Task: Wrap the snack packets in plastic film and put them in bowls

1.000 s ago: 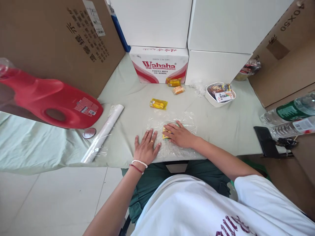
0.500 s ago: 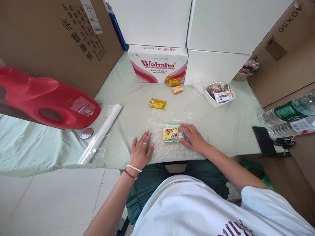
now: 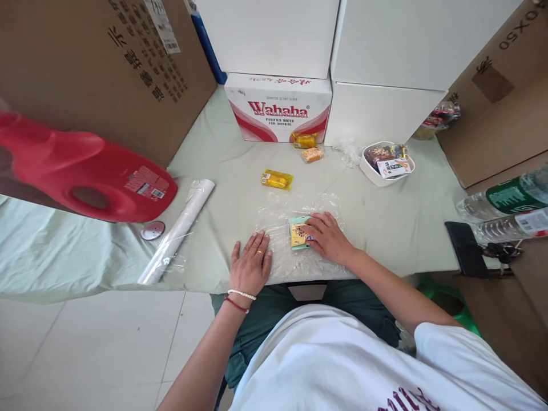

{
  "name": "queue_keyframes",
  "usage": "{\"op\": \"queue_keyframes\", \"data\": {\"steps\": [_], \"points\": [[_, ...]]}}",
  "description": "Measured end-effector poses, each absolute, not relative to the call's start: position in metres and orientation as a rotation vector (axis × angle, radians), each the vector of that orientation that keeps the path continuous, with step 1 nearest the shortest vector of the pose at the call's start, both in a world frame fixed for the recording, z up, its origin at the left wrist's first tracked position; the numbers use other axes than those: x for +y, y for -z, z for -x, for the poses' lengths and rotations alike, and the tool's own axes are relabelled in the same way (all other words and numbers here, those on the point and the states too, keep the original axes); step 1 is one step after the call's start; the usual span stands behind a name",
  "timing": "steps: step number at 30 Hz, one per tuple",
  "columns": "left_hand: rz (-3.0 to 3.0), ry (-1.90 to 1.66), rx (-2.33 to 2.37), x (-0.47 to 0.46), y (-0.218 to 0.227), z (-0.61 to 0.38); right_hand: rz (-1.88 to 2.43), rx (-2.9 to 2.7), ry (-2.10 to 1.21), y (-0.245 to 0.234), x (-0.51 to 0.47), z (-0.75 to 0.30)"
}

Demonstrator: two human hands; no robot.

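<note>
One packet is laid on film, just below frame centre, part-covered by right grip; whether clenched on it can't be told. Left grip is spread flat, released. Positioning, probably; film kept flat seems called for next.

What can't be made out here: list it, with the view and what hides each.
Head view: right side of the snack packet, covered by the right hand.
Head view: top of the red bottle, cut off by left edge.
Head view: lettering on the shirt, cut off by bottom edge.
Head view: fine print on the bottle label, too small.
</note>
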State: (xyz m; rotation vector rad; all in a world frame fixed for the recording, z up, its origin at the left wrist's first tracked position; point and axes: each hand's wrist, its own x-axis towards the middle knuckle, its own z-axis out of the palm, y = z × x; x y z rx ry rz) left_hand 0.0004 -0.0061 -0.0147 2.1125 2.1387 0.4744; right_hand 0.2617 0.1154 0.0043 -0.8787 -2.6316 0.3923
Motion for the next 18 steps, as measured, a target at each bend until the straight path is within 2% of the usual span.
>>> {"op": "queue_keyframes", "data": {"steps": [7,12,18], "points": [[-2.227,-0.806,2.068,-0.021,0.012,0.013,0.711,-2.532,-0.587,-0.025,0.098,-0.307],[-2.392,-0.633,1.668,-0.037,0.009,0.018,0.715,-2.694,-0.644,-0.011,0.064,-0.350],[-2.281,-0.551,1.581,-0.033,0.008,0.032,0.830,-2.415,-0.781,0.002,0.059,-0.361]]}}
